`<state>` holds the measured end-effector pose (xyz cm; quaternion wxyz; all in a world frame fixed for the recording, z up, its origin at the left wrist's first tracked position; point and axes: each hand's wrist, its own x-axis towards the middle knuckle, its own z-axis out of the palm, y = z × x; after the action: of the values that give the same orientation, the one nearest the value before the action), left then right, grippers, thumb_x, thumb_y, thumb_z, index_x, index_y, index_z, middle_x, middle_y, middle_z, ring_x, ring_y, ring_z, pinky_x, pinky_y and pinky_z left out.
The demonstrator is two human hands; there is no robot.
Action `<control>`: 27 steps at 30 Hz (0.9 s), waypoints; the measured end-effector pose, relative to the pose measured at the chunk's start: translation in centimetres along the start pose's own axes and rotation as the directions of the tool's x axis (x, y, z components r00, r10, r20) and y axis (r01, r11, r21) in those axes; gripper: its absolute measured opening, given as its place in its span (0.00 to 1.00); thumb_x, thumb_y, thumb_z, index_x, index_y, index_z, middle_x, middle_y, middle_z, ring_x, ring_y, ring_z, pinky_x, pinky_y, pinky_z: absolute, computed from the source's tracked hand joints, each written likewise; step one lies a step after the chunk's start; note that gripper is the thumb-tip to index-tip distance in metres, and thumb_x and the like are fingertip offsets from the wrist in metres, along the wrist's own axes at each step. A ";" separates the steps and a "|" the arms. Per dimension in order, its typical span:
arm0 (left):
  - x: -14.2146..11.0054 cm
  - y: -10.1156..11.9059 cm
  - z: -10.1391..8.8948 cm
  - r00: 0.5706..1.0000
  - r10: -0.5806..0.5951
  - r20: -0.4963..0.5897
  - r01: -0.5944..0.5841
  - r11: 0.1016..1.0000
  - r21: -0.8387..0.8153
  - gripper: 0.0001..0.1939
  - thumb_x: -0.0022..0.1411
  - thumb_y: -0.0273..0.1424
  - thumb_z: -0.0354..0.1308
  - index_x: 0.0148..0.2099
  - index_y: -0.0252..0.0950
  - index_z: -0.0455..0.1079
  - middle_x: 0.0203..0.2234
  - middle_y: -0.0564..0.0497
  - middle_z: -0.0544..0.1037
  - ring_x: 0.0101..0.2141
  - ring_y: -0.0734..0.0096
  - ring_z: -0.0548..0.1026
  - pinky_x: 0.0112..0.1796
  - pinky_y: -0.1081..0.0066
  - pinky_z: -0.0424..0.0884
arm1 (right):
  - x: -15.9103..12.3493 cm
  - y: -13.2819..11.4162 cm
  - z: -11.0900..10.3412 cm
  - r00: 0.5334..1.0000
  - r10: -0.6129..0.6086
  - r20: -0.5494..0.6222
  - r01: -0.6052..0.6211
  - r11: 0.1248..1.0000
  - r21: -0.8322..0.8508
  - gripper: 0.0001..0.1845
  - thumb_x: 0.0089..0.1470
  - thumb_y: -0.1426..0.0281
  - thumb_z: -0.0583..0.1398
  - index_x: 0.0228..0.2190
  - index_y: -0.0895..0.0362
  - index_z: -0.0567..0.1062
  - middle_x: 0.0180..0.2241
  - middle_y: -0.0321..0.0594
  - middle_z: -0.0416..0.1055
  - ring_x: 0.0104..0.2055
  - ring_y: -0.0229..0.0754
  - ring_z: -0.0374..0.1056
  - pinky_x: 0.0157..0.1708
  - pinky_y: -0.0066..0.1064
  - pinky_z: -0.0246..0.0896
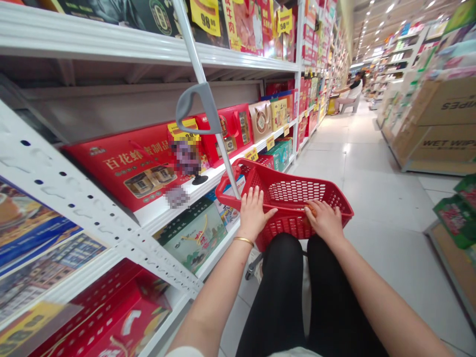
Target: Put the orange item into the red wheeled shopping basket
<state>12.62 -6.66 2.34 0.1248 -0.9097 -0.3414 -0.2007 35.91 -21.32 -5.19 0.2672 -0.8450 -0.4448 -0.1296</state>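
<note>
A red plastic shopping basket [297, 181] with perforated walls stands in front of my knees, on a wheeled frame partly hidden below. My left hand [254, 214] lies on its near left edge, fingers stretched and thumb out, with a gold bracelet on the wrist. Over the near right rim, my right hand [325, 218] has its fingers bent. A small orange-brown thing [311, 210] shows at its fingertips, too little visible to name. Rising from the basket's left end is a metal pole [226, 158] with a grey plastic handle [203, 111].
White shelves [238, 161] on the left bear red gift boxes [126, 158] and yellow price tags [206, 17]. A green box [195, 235] sits lower. Cardboard cartons [439, 119] line the aisle's right side. Farther along, a person [353, 91] sits on a stool.
</note>
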 end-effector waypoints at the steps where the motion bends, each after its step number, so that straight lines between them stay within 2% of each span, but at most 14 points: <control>1: 0.0 0.0 0.0 1.000 -0.001 -0.001 0.001 1.000 -0.005 0.45 0.74 0.61 0.43 0.78 0.34 0.57 0.78 0.44 0.53 0.77 0.52 0.48 0.74 0.51 0.47 | 0.0 0.6 -0.1 0.999 0.040 0.004 -0.040 0.999 -0.007 0.27 0.74 0.55 0.47 0.62 0.48 0.75 0.68 0.43 0.70 0.71 0.59 0.60 0.71 0.72 0.40; 2: 0.0 0.0 0.0 1.000 -0.004 -0.002 0.004 1.000 -0.009 0.46 0.74 0.62 0.43 0.78 0.34 0.57 0.78 0.44 0.52 0.77 0.52 0.48 0.74 0.50 0.48 | 0.0 0.7 -0.1 0.998 0.067 0.015 -0.066 0.998 -0.014 0.27 0.75 0.55 0.47 0.62 0.48 0.75 0.68 0.43 0.69 0.72 0.60 0.58 0.70 0.75 0.38; 4: -0.1 0.0 0.0 1.000 -0.012 -0.002 0.012 1.000 -0.015 0.45 0.74 0.61 0.42 0.78 0.35 0.57 0.78 0.44 0.52 0.77 0.51 0.48 0.74 0.50 0.48 | 0.2 -0.6 0.0 0.996 0.073 0.041 -0.072 0.997 -0.025 0.27 0.75 0.55 0.47 0.63 0.47 0.75 0.69 0.42 0.68 0.73 0.62 0.56 0.69 0.79 0.37; 6: -0.1 0.0 0.0 1.000 -0.016 0.001 0.016 1.000 -0.018 0.43 0.75 0.59 0.41 0.78 0.35 0.57 0.78 0.44 0.53 0.77 0.52 0.49 0.74 0.51 0.48 | 0.3 -3.6 0.4 0.998 0.000 0.067 0.001 1.000 -0.014 0.27 0.75 0.55 0.47 0.64 0.46 0.75 0.70 0.42 0.67 0.74 0.63 0.54 0.69 0.78 0.37; 9: -0.1 0.0 -0.2 1.000 -0.007 0.013 0.007 1.000 -0.015 0.41 0.77 0.56 0.41 0.78 0.34 0.57 0.78 0.45 0.53 0.77 0.54 0.49 0.74 0.52 0.50 | 0.5 -8.8 1.1 0.982 -0.169 0.087 0.165 0.985 0.045 0.27 0.75 0.56 0.48 0.67 0.45 0.71 0.72 0.41 0.63 0.75 0.60 0.54 0.71 0.72 0.41; 12: 0.0 0.0 -0.4 1.000 0.007 0.028 -0.007 1.000 -0.009 0.40 0.78 0.55 0.40 0.78 0.34 0.57 0.78 0.45 0.54 0.77 0.55 0.49 0.73 0.52 0.51 | 0.7 -11.6 1.3 0.972 -0.217 0.095 0.208 0.973 0.100 0.27 0.75 0.57 0.48 0.68 0.45 0.70 0.72 0.42 0.63 0.75 0.58 0.55 0.72 0.71 0.42; 15: 0.0 0.0 -0.5 1.000 0.003 0.025 -0.002 1.000 -0.009 0.40 0.78 0.55 0.40 0.78 0.34 0.57 0.78 0.45 0.54 0.77 0.54 0.49 0.73 0.51 0.51 | 0.7 -10.5 0.9 0.975 -0.199 0.095 0.188 0.975 0.117 0.27 0.75 0.56 0.46 0.67 0.45 0.70 0.71 0.42 0.65 0.74 0.58 0.57 0.71 0.75 0.37; 20: 0.0 0.1 -0.3 1.000 -0.005 0.013 0.006 0.999 -0.036 0.44 0.75 0.60 0.41 0.78 0.34 0.57 0.77 0.44 0.55 0.77 0.52 0.50 0.74 0.51 0.49 | 0.1 -3.2 0.1 0.998 -0.021 0.059 0.019 0.999 0.044 0.28 0.75 0.54 0.46 0.65 0.47 0.72 0.71 0.42 0.66 0.74 0.60 0.57 0.70 0.79 0.32; 22: 0.0 0.1 -0.2 1.000 -0.006 0.014 0.006 0.999 -0.048 0.46 0.74 0.62 0.41 0.78 0.33 0.57 0.77 0.43 0.55 0.77 0.52 0.50 0.74 0.51 0.49 | 0.1 -1.1 -0.1 0.998 0.053 0.037 -0.053 0.998 0.017 0.28 0.75 0.55 0.46 0.65 0.47 0.73 0.70 0.43 0.67 0.73 0.61 0.57 0.70 0.80 0.30; 24: -0.1 0.0 -0.1 1.000 -0.009 0.012 0.010 0.999 -0.051 0.47 0.74 0.62 0.40 0.78 0.32 0.57 0.77 0.42 0.55 0.77 0.52 0.50 0.74 0.51 0.48 | 0.0 -0.7 0.1 0.995 0.099 0.016 -0.099 0.995 -0.006 0.28 0.75 0.55 0.46 0.64 0.48 0.74 0.69 0.43 0.68 0.74 0.62 0.55 0.69 0.81 0.29; 27: -0.1 0.1 -0.1 1.000 -0.015 0.007 0.016 0.999 -0.043 0.47 0.74 0.62 0.40 0.78 0.32 0.57 0.78 0.42 0.54 0.77 0.52 0.50 0.74 0.51 0.48 | 0.0 -3.6 0.8 0.998 0.059 0.013 -0.059 0.998 -0.008 0.29 0.75 0.55 0.45 0.64 0.49 0.75 0.70 0.43 0.66 0.75 0.64 0.52 0.70 0.81 0.30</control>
<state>12.56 -6.79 2.37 0.1027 -0.9102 -0.3444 -0.2060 32.94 -19.18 -4.63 0.2648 -0.8596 -0.4210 -0.1176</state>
